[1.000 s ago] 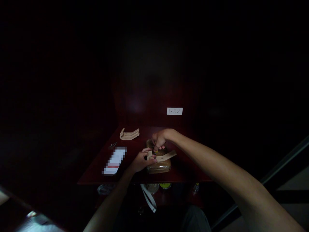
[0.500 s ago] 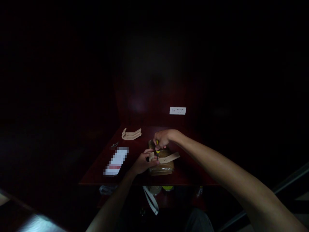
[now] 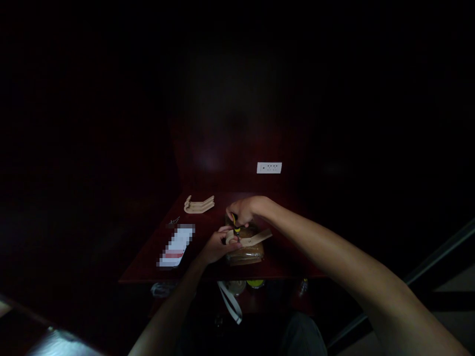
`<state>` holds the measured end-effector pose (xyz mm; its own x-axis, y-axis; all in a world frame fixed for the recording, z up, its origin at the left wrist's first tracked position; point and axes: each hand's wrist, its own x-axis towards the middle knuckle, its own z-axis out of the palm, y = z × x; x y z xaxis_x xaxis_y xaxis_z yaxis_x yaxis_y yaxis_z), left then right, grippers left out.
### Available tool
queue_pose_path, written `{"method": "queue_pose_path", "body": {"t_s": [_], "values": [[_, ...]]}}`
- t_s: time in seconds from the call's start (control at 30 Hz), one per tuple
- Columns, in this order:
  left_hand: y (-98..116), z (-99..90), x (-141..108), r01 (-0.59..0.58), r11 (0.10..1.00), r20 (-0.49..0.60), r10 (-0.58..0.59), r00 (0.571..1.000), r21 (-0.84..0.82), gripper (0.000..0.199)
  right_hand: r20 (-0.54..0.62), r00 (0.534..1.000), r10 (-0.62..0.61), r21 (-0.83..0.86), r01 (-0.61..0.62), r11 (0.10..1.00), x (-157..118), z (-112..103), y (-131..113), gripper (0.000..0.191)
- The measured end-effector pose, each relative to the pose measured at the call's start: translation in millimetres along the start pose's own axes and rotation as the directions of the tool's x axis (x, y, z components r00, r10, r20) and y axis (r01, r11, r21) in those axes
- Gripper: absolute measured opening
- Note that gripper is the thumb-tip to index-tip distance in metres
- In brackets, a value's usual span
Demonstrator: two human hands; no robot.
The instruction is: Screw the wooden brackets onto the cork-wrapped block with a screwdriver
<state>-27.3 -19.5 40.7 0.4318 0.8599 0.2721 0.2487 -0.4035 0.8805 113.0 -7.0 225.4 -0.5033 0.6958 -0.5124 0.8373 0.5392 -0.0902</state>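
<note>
Head view: right hand point(image 3: 241, 210) fingers closed on a yellow-handled screwdriver point(image 3: 235, 223), left hand point(image 3: 215, 248) fingers gripping a pale strap point(image 3: 256, 239) above a wrapped package point(image 3: 247, 256); screw-driving apparently in hand, calling for steady pressure.

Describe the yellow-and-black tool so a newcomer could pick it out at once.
On the dark red table, find the brown package near the front edge. Above it, the right hand grips a screwdriver, the only yellow-and-black thing, pointing down toward the pale strap in the left hand.
</note>
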Motion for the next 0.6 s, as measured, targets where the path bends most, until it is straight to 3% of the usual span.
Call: {"method": "queue_pose_path", "body": {"t_s": [0.27,0.6], "values": [[1,1.8,0,-0.023,1.000,-0.023,0.023,0.999,-0.008,0.028,0.002,0.998,-0.068,0.034,0.068,0.997,6,3,8,0.023],[3,-0.2,0,-0.016,1.000,-0.018,0.016,1.000,0.003,0.032,0.026,0.998,-0.057,0.175,0.052,0.983,7,6,14,0.023]]}}
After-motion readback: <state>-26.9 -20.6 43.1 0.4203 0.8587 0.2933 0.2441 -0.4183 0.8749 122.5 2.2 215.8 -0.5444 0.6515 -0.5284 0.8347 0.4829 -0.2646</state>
